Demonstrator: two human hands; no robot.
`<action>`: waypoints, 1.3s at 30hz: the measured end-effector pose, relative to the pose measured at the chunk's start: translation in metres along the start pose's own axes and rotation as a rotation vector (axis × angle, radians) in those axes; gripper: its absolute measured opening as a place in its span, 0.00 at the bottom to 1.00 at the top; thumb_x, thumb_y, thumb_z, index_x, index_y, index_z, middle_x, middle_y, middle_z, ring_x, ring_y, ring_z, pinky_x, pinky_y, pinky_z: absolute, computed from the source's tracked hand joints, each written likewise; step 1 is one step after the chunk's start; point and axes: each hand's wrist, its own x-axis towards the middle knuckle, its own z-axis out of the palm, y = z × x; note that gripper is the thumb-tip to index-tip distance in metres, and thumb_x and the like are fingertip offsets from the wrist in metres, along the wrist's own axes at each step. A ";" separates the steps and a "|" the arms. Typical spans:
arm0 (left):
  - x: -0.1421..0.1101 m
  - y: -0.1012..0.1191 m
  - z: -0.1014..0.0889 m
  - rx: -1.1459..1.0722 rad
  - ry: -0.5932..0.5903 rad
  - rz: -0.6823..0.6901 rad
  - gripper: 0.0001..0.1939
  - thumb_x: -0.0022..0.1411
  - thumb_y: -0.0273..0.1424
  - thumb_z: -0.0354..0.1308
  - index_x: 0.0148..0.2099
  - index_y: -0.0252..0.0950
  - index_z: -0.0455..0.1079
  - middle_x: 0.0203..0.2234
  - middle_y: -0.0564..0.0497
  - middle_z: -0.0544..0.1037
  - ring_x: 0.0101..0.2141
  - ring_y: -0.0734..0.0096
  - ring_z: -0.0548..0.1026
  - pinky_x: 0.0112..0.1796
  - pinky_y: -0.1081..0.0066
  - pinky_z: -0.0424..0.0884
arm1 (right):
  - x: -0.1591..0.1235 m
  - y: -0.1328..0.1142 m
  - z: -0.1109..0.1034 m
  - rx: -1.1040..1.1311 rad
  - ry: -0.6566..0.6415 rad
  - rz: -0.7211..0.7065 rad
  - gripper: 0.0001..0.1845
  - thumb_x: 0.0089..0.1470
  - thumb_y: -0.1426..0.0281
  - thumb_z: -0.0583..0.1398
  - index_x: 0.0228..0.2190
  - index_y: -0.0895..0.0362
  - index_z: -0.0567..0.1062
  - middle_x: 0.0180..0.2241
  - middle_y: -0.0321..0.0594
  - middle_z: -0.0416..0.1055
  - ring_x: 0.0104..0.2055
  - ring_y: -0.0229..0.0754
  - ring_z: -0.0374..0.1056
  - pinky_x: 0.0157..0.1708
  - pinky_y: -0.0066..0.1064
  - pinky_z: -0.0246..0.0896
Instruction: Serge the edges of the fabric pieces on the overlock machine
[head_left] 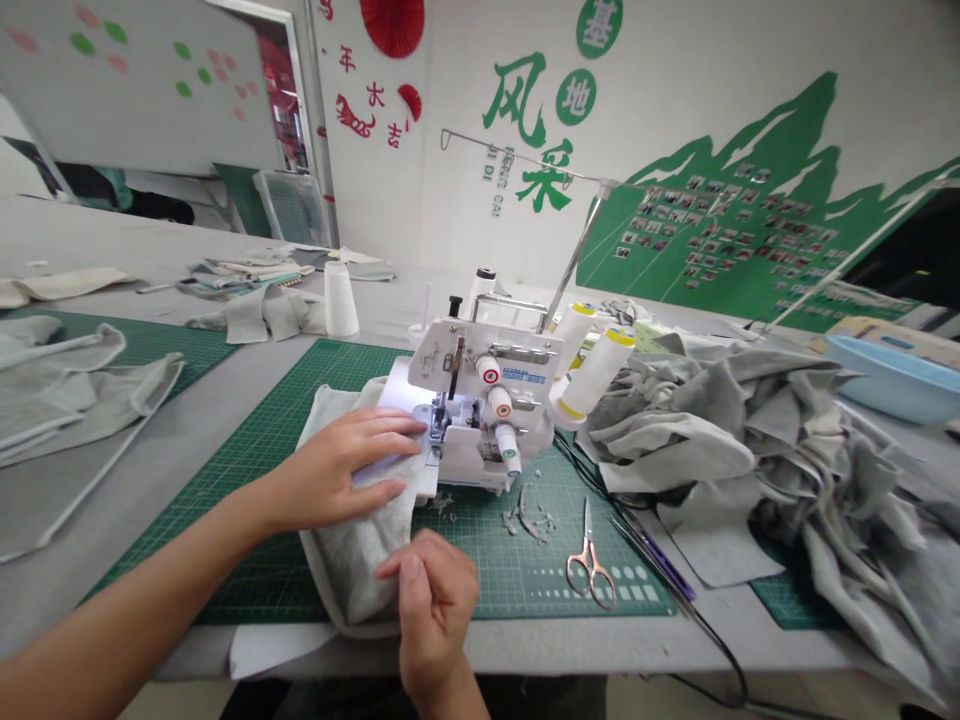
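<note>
Grey cloth [356,565] lies under the left hand [352,465], which is spread flat with its fingers slightly apart beside the sewing machine's [487,350] lit needle area. The right hand [439,605] is curled closed at the near edge, thumb against fingers; whether it pinches the cloth I cannot tell. The step in hand looks like guiding the edge in for stitching. The next move seems to call for light, even pressure, the edge kept straight and fingertips clear of the needle. Around the machine, a green mat [262,570] covers part of the surface [570,640], with scraps [530,517] and scissors [590,570] to the right and a heap of fabric [675,450] beyond.
</note>
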 end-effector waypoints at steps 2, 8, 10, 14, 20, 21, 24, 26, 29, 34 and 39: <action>0.000 0.001 0.000 0.006 -0.014 0.004 0.18 0.62 0.38 0.61 0.55 0.45 0.74 0.58 0.46 0.74 0.57 0.51 0.71 0.58 0.52 0.63 | -0.001 0.000 0.000 -0.005 0.013 -0.010 0.24 0.66 0.65 0.51 0.19 0.54 0.74 0.16 0.35 0.66 0.19 0.39 0.64 0.23 0.32 0.52; -0.002 0.002 -0.002 0.015 -0.025 0.041 0.18 0.61 0.37 0.62 0.54 0.47 0.75 0.58 0.48 0.75 0.56 0.50 0.72 0.57 0.53 0.65 | -0.002 0.002 -0.001 -0.017 0.056 -0.013 0.25 0.66 0.65 0.50 0.18 0.54 0.70 0.15 0.33 0.62 0.19 0.38 0.62 0.23 0.31 0.50; -0.002 0.002 -0.001 0.037 -0.034 0.055 0.18 0.62 0.37 0.62 0.54 0.48 0.75 0.58 0.48 0.75 0.56 0.51 0.71 0.56 0.53 0.65 | -0.003 0.004 -0.001 -0.025 0.061 -0.021 0.25 0.66 0.66 0.50 0.18 0.54 0.69 0.16 0.33 0.61 0.19 0.37 0.61 0.23 0.31 0.49; -0.002 0.002 0.003 0.126 -0.011 0.085 0.20 0.64 0.36 0.60 0.58 0.46 0.73 0.58 0.48 0.74 0.56 0.52 0.71 0.56 0.53 0.66 | -0.004 0.008 0.000 -0.033 0.053 -0.073 0.23 0.66 0.69 0.50 0.19 0.55 0.67 0.16 0.31 0.59 0.20 0.35 0.59 0.23 0.30 0.47; -0.002 0.003 0.006 0.218 0.019 0.131 0.20 0.64 0.37 0.60 0.58 0.45 0.72 0.58 0.48 0.74 0.54 0.53 0.71 0.55 0.54 0.66 | -0.005 0.010 -0.001 -0.032 0.032 -0.081 0.20 0.63 0.73 0.50 0.19 0.55 0.65 0.17 0.29 0.56 0.20 0.34 0.58 0.24 0.29 0.46; -0.002 0.003 0.006 0.221 0.022 0.131 0.20 0.64 0.37 0.60 0.58 0.46 0.72 0.57 0.49 0.74 0.54 0.53 0.71 0.54 0.55 0.66 | -0.005 0.010 -0.001 -0.032 0.031 -0.077 0.20 0.63 0.73 0.50 0.19 0.55 0.65 0.17 0.29 0.56 0.20 0.33 0.57 0.24 0.29 0.46; -0.001 0.006 0.005 0.223 0.021 0.128 0.20 0.63 0.38 0.60 0.58 0.47 0.72 0.57 0.49 0.75 0.53 0.54 0.72 0.53 0.56 0.66 | -0.006 0.011 -0.002 -0.022 0.045 -0.061 0.20 0.63 0.73 0.50 0.18 0.55 0.64 0.17 0.29 0.55 0.20 0.34 0.57 0.24 0.29 0.45; 0.000 0.007 0.005 0.219 0.017 0.122 0.24 0.63 0.39 0.61 0.60 0.46 0.69 0.56 0.49 0.75 0.53 0.54 0.71 0.53 0.56 0.66 | -0.008 0.013 -0.002 -0.016 0.062 -0.043 0.20 0.63 0.73 0.51 0.19 0.55 0.63 0.17 0.29 0.56 0.20 0.34 0.57 0.24 0.29 0.46; 0.000 0.009 0.004 0.226 0.013 0.120 0.27 0.62 0.40 0.62 0.62 0.45 0.68 0.56 0.48 0.75 0.52 0.53 0.71 0.53 0.56 0.66 | -0.012 0.017 -0.001 0.008 0.124 -0.012 0.14 0.63 0.73 0.52 0.26 0.53 0.70 0.23 0.31 0.63 0.25 0.36 0.63 0.27 0.29 0.53; -0.001 0.010 0.005 0.264 0.008 0.137 0.25 0.62 0.41 0.62 0.61 0.47 0.69 0.57 0.49 0.74 0.52 0.52 0.71 0.52 0.56 0.65 | -0.005 0.019 -0.005 -0.036 0.253 -0.056 0.14 0.64 0.72 0.51 0.49 0.51 0.70 0.35 0.37 0.66 0.36 0.41 0.65 0.35 0.32 0.63; -0.001 0.012 0.009 0.272 0.029 0.140 0.24 0.62 0.40 0.62 0.59 0.45 0.69 0.57 0.47 0.73 0.52 0.51 0.71 0.52 0.53 0.64 | 0.018 0.013 -0.017 -0.378 0.011 -0.189 0.25 0.62 0.71 0.54 0.60 0.54 0.65 0.55 0.48 0.65 0.57 0.52 0.61 0.56 0.48 0.59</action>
